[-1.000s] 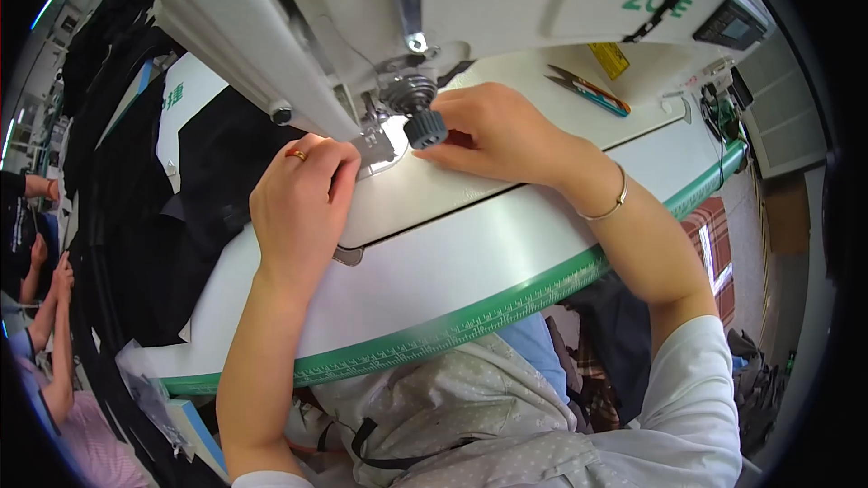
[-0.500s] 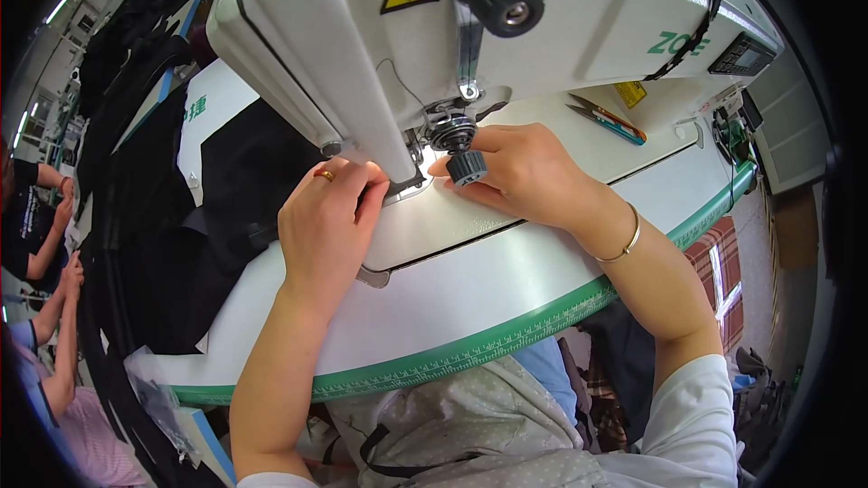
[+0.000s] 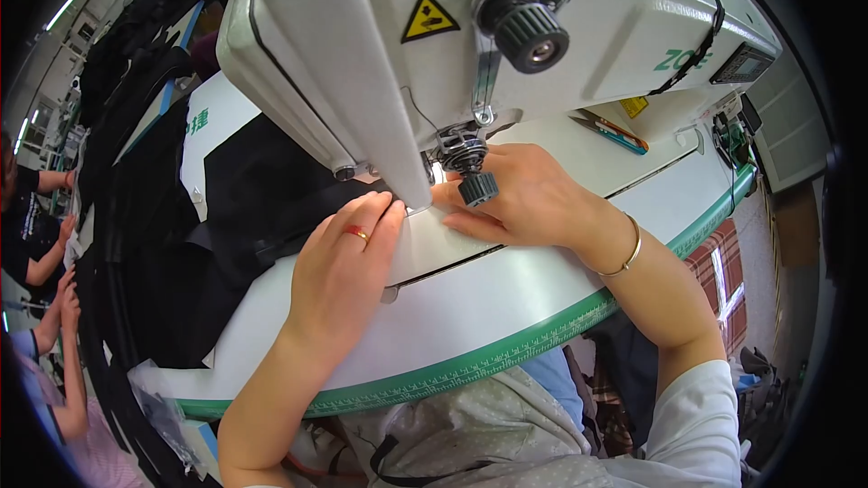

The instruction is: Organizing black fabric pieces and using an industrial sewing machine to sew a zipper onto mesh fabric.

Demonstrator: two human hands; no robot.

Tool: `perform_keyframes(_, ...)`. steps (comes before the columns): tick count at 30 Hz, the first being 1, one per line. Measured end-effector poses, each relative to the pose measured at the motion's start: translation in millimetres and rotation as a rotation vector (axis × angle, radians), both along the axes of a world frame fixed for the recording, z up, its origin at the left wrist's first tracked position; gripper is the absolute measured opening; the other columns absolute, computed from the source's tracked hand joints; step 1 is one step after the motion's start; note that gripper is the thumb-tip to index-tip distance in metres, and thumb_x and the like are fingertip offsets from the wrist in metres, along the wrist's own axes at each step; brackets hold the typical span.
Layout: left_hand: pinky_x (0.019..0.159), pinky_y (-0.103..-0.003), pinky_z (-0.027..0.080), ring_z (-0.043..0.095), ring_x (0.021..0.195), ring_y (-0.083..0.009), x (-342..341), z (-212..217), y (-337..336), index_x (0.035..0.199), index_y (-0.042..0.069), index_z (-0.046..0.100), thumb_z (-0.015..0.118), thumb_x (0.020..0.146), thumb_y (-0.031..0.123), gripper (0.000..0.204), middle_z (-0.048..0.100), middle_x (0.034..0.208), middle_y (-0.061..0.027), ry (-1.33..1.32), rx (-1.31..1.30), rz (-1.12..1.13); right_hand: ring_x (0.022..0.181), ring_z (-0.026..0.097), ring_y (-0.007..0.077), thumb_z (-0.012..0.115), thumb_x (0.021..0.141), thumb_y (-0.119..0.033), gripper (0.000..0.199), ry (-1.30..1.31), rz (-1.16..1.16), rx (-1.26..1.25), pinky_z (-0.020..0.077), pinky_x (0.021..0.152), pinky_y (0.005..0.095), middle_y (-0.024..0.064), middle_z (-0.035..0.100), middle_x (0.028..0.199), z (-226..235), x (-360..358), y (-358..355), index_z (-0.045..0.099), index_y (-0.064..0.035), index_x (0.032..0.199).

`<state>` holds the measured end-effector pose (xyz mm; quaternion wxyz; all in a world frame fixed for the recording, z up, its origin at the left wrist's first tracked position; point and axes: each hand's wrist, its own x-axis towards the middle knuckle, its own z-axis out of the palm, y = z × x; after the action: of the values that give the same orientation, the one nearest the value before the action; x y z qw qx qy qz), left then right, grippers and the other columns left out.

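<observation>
Where black cloth (image 3: 258,176) spreads, left hand (image 3: 344,262) alongside, right hand (image 3: 533,194) behind ridged cylindrical knob (image 3: 478,189), each grip indiscernible

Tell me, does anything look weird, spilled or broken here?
A knobbly black cord crosses the glossy white sewing machine near its right end. It's odd because it seems added on. I see nothing spilled or broken.

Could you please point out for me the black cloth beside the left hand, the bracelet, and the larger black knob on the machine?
Black cloth (image 3: 262,183), head view: middle of its upper surface.
Bracelet (image 3: 637,248), head view: outer side of its band.
Knob (image 3: 526,33), head view: its ribbed side.
</observation>
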<state>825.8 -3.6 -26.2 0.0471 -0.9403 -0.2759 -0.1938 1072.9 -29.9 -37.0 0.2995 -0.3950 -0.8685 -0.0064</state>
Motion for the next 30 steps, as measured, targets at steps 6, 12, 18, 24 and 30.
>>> perform_keyframes(6,0.084,-0.034,0.055,0.062,0.103,-0.0211,2,0,14,0.107,0.004,0.065,0.068,0.075,0.004,0.033,0.063,0.107,-0.0047,-0.051,-0.028,-0.03,0.078,0.063,0.0214,0.068,0.086,-0.02,0.015,0.004,-0.013,0.036,0.0528,0.062,0.0353,0.0037,0.057,0.086,2,-2,0,0.064,-0.0075,0.08)
perform_keyframes(12,0.071,-0.031,0.057,0.062,0.093,-0.0187,7,-5,15,0.098,0.007,0.064,0.071,0.072,0.004,0.027,0.063,0.099,-0.0019,-0.122,0.09,-0.043,0.077,0.063,0.0211,0.07,0.083,-0.019,0.016,0.005,-0.018,0.079,0.0531,0.061,0.0347,0.0034,0.057,0.086,-1,-2,1,0.064,-0.0077,0.075)
perform_keyframes(18,0.065,-0.038,0.054,0.065,0.08,-0.026,14,-6,22,0.089,0.011,0.064,0.08,0.074,0.013,0.022,0.065,0.083,-0.0044,-0.163,0.062,0.022,0.077,0.062,0.0215,0.071,0.082,-0.02,0.017,-0.029,0.006,0.068,0.0532,0.061,0.035,0.0041,0.056,0.087,2,-4,1,0.065,-0.0081,0.072)
perform_keyframes(24,0.065,-0.039,0.054,0.066,0.077,-0.028,15,-12,23,0.088,0.012,0.064,0.08,0.075,0.014,0.02,0.067,0.081,-0.0048,-0.185,0.102,0.056,0.079,0.064,0.0233,0.074,0.08,-0.02,0.012,-0.04,0.012,-0.011,0.0531,0.065,0.0366,0.0033,0.063,0.093,8,-4,-3,0.071,-0.0115,0.088)
perform_keyframes(30,0.057,-0.032,0.052,0.061,0.078,-0.0194,17,-15,27,0.085,0.012,0.069,0.079,0.076,0.012,0.013,0.062,0.071,-0.0002,-0.28,0.03,0.107,0.079,0.062,0.0217,0.072,0.082,-0.021,0.017,-0.022,0.023,0.013,0.0525,0.061,0.0356,0.0046,0.057,0.09,3,-3,-1,0.067,-0.0082,0.072)
